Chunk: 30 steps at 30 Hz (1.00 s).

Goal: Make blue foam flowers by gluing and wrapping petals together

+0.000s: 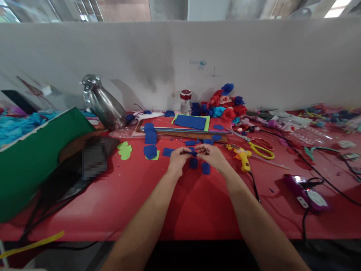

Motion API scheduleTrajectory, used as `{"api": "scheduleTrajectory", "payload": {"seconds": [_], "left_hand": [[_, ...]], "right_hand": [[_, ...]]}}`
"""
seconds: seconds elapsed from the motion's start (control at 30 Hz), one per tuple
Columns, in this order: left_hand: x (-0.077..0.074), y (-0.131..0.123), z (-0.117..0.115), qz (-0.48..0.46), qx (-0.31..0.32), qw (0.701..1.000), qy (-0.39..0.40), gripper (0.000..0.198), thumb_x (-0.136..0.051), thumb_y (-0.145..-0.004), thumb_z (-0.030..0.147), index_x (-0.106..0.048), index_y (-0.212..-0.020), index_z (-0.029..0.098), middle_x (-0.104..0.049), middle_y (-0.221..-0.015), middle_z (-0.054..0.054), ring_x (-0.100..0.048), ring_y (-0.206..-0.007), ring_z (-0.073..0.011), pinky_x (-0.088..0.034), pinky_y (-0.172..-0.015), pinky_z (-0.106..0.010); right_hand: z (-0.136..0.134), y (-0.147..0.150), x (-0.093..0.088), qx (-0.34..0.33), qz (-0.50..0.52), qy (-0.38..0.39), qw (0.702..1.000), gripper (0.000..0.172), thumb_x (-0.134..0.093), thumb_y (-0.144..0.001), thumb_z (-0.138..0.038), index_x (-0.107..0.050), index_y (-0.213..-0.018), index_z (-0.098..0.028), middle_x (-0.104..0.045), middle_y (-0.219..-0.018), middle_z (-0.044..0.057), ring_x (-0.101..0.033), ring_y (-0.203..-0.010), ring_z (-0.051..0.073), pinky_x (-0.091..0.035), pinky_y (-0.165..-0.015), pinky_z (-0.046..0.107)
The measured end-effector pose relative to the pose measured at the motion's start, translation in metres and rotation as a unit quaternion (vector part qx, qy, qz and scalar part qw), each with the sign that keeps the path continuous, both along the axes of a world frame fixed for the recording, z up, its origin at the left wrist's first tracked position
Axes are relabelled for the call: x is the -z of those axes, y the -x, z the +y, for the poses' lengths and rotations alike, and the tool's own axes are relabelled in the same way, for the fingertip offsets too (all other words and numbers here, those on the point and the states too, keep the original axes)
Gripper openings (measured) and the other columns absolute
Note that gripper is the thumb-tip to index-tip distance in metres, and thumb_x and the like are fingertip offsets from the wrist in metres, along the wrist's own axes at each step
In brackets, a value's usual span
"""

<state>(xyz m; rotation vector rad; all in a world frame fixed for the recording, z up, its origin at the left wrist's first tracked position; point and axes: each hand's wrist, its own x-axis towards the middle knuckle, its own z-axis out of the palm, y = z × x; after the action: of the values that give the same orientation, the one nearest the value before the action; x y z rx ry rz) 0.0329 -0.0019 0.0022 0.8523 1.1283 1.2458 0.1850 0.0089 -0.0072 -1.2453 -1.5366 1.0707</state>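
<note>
My left hand [178, 161] and my right hand [212, 156] meet over the middle of the red table. Between their fingertips they pinch one small blue paper piece [193, 153], partly covered by the fingers. Below the hands lie two cut blue pieces [205, 168], and another blue piece [168, 152] rests left of my left hand. More blue pieces [150, 137] sit in a row farther left, one over a lime green scrap. A yellow glue gun [241, 155] lies just right of my right hand.
Yellow-handled scissors [262, 148] and a purple power socket [306, 192] with cables are on the right. Paper roses [225, 107] pile up behind, near a red-lidded jar [185, 101]. A metal jug [104, 103], a black bag [67, 178] and green leaf cutouts [125, 150] stand left.
</note>
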Motion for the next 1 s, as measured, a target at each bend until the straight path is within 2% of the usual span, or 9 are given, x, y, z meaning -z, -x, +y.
{"api": "scheduleTrajectory", "payload": {"seconds": [0.13,0.37,0.57,0.67,0.77,0.9,1.0], "left_hand": [[0.004,0.001,0.002,0.022,-0.005,1.0,-0.015,0.01,-0.06,-0.05,0.008,-0.062,-0.052,0.017,-0.067,-0.066,0.0,-0.057,-0.066,-0.0116,-0.042,-0.067,-0.024],[0.004,0.0,0.001,0.056,-0.006,0.996,-0.068,0.013,-0.058,-0.054,0.008,-0.066,-0.051,0.018,-0.072,-0.078,-0.005,-0.063,-0.082,-0.0175,-0.044,-0.081,-0.029],[0.004,0.003,0.006,0.043,-0.102,0.993,-0.038,0.016,-0.064,-0.059,0.012,-0.07,-0.072,0.018,-0.069,-0.074,-0.002,-0.059,-0.072,-0.0134,-0.045,-0.073,-0.027],[0.004,0.008,0.01,0.027,-0.123,0.992,-0.026,0.016,-0.064,-0.06,0.012,-0.068,-0.075,0.017,-0.066,-0.075,-0.002,-0.057,-0.071,-0.0116,-0.044,-0.07,-0.025],[0.003,0.012,0.012,0.02,-0.133,0.991,-0.018,0.016,-0.063,-0.06,0.012,-0.067,-0.075,0.017,-0.064,-0.073,-0.001,-0.054,-0.069,-0.0103,-0.042,-0.066,-0.023],[0.0,0.011,0.01,0.022,-0.129,0.991,-0.014,0.014,-0.064,-0.061,0.012,-0.067,-0.074,0.017,-0.063,-0.073,-0.001,-0.053,-0.067,-0.0095,-0.041,-0.065,-0.022],[-0.002,0.009,0.008,0.024,-0.122,0.992,-0.01,0.011,-0.064,-0.061,0.012,-0.066,-0.071,0.017,-0.063,-0.071,0.0,-0.053,-0.066,-0.009,-0.041,-0.066,-0.023]], "right_hand": [[0.0,-0.001,0.0,0.003,-0.03,-0.026,0.999,0.026,-0.059,-0.061,-0.022,-0.067,-0.086,-0.019,-0.067,-0.077,0.001,-0.057,-0.063,0.012,-0.045,-0.062,0.027],[-0.005,0.0,-0.004,0.039,-0.1,-0.071,0.992,0.012,-0.057,-0.067,-0.025,-0.066,-0.072,-0.02,-0.068,-0.071,0.002,-0.059,-0.064,0.015,-0.042,-0.062,0.028],[-0.007,-0.004,-0.014,0.17,-0.131,-0.144,0.966,0.014,-0.053,-0.07,-0.025,-0.066,-0.073,-0.02,-0.067,-0.072,0.003,-0.056,-0.062,0.015,-0.044,-0.063,0.028],[-0.008,-0.009,-0.019,0.217,-0.126,-0.158,0.955,0.016,-0.054,-0.071,-0.027,-0.066,-0.076,-0.019,-0.066,-0.075,0.004,-0.055,-0.059,0.015,-0.045,-0.062,0.028],[-0.007,-0.015,-0.021,0.252,-0.139,-0.149,0.946,0.017,-0.054,-0.073,-0.029,-0.066,-0.08,-0.019,-0.067,-0.078,0.006,-0.057,-0.062,0.016,-0.046,-0.064,0.029],[-0.007,-0.021,-0.022,0.296,-0.248,-0.09,0.918,0.014,-0.055,-0.074,-0.026,-0.068,-0.078,-0.022,-0.071,-0.08,0.004,-0.061,-0.07,0.019,-0.047,-0.072,0.033],[-0.006,-0.019,-0.022,0.277,-0.251,-0.043,0.926,0.017,-0.054,-0.077,-0.026,-0.069,-0.083,-0.023,-0.072,-0.083,0.003,-0.064,-0.075,0.019,-0.048,-0.075,0.032]]}}
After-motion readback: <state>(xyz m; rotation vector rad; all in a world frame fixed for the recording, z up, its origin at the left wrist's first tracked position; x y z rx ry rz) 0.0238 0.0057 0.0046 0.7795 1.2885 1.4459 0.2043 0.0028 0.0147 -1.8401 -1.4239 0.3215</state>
